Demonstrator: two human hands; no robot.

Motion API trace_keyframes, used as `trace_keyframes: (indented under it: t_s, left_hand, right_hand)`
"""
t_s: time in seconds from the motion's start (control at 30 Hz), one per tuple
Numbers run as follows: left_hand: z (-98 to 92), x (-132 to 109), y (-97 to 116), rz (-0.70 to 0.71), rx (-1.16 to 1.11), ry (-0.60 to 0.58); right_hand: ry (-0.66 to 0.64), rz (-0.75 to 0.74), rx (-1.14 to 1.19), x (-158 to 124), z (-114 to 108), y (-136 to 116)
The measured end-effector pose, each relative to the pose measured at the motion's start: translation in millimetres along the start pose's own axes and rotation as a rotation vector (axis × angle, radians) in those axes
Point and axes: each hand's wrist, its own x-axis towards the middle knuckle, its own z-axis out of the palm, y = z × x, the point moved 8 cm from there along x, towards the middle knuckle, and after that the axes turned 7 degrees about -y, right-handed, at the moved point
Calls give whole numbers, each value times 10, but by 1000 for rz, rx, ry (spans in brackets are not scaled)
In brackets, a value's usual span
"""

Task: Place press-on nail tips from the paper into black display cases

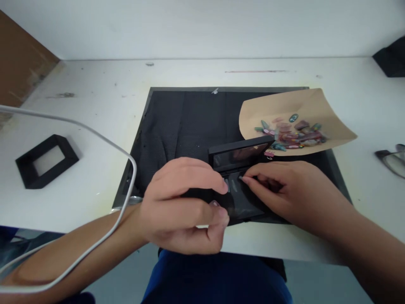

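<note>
A hinged black display case (pixel 248 207) lies at the front of a black cloth, its lid (pixel 242 152) raised and a clear film showing inside. My right hand (pixel 284 190) pinches a tiny pale piece (pixel 241 178) between thumb and index finger, over the film. Curled at the case's left side is my left hand (pixel 186 207), with a gap between thumb and index finger. Its index fingertip is close to a small bluish piece (pixel 228 185) in the case; whether it touches is unclear. Another pale sliver (pixel 234 185) lies beside that piece.
Behind my right hand, a tan paper sheet (pixel 284 107) holds several small coloured pieces (pixel 294 135). The black cloth (pixel 167 126) covers a mat on the white table. A black frame (pixel 47 161) and a white cable (pixel 104 135) are left; glasses (pixel 392 158) lie right.
</note>
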Motion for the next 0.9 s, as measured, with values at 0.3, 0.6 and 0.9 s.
trace_keyframes:
  t_s: [0.3,0.6,0.9]
  left_hand:
    - [3,-24,-11,-2,-85,3]
    - [-59,61,3,-11,-159,-85]
    - [-74,68,28,-23,-107,-168]
  right_hand:
    - [33,58,-38,-26,-38,42]
    - [67,4,-24,-21,-67,66]
    - [26,-6,85,9,-22,34]
